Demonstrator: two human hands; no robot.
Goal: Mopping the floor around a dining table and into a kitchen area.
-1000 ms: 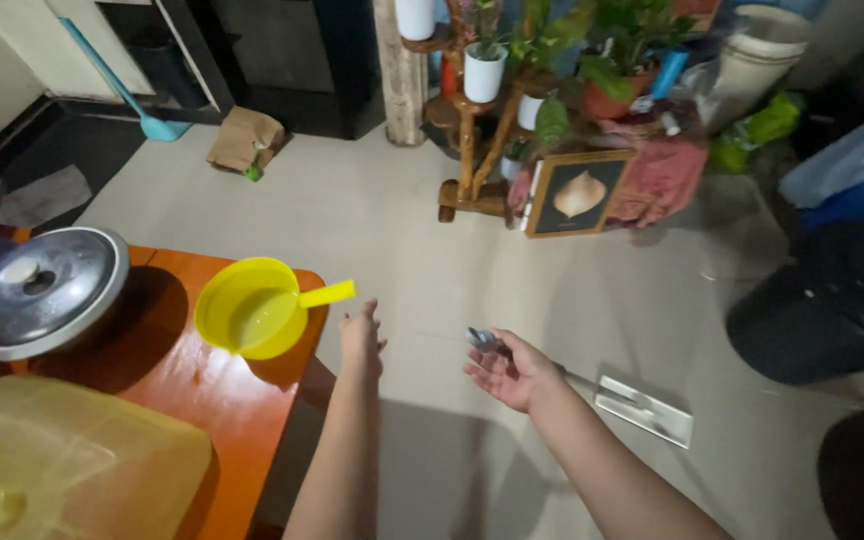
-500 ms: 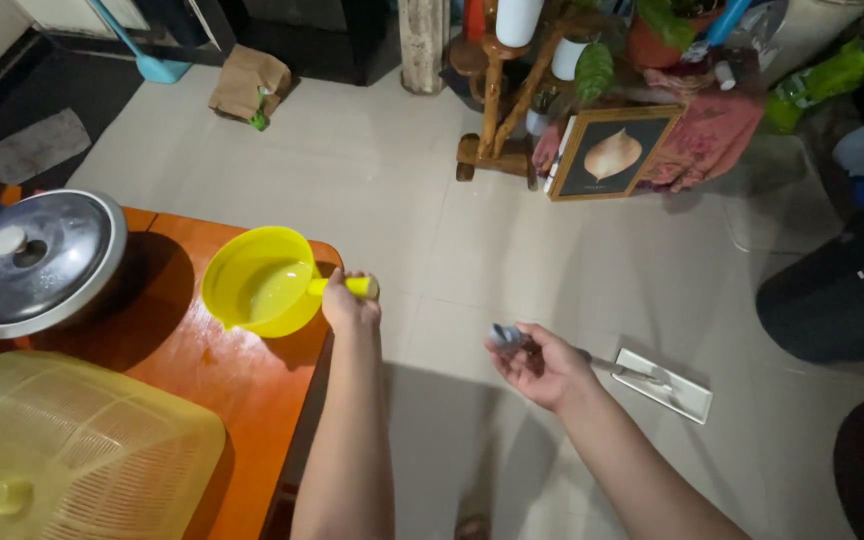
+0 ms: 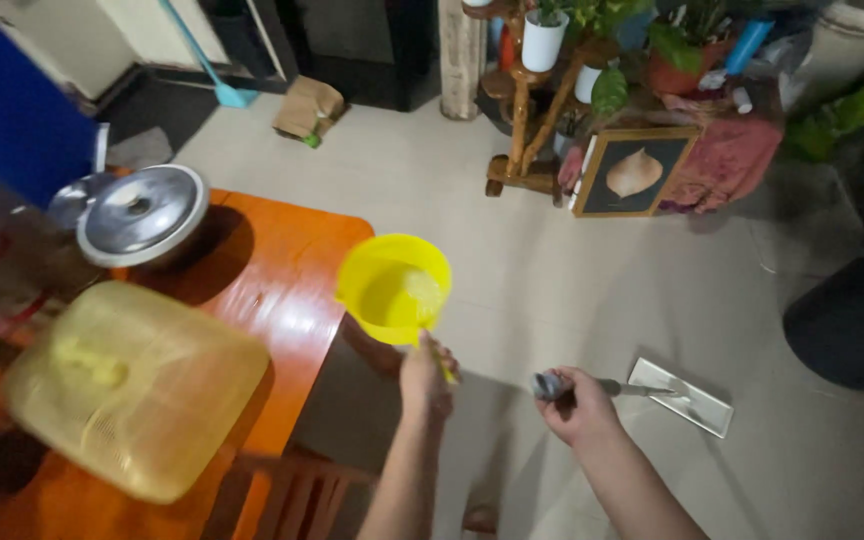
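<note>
My left hand (image 3: 425,378) grips the handle of a yellow plastic dipper (image 3: 393,287) and holds it in the air just off the corner of the orange table (image 3: 282,290). Water shows inside the dipper. My right hand (image 3: 578,405) is closed around the grey grip of a flat mop handle (image 3: 549,385). The mop's white flat head (image 3: 680,396) lies on the tiled floor to the right of that hand.
On the table sit a metal pot with a lid (image 3: 142,213) and a yellow mesh food cover (image 3: 137,385). A wooden chair back (image 3: 282,490) stands below. A wooden plant stand (image 3: 532,120), a framed picture (image 3: 632,175) and a dark bin (image 3: 852,320) lie beyond.
My left hand reached the dipper's handle, gripped it and lifted the dipper off the table toward the floor side. My right hand closed on the mop handle. The view shifted left.
</note>
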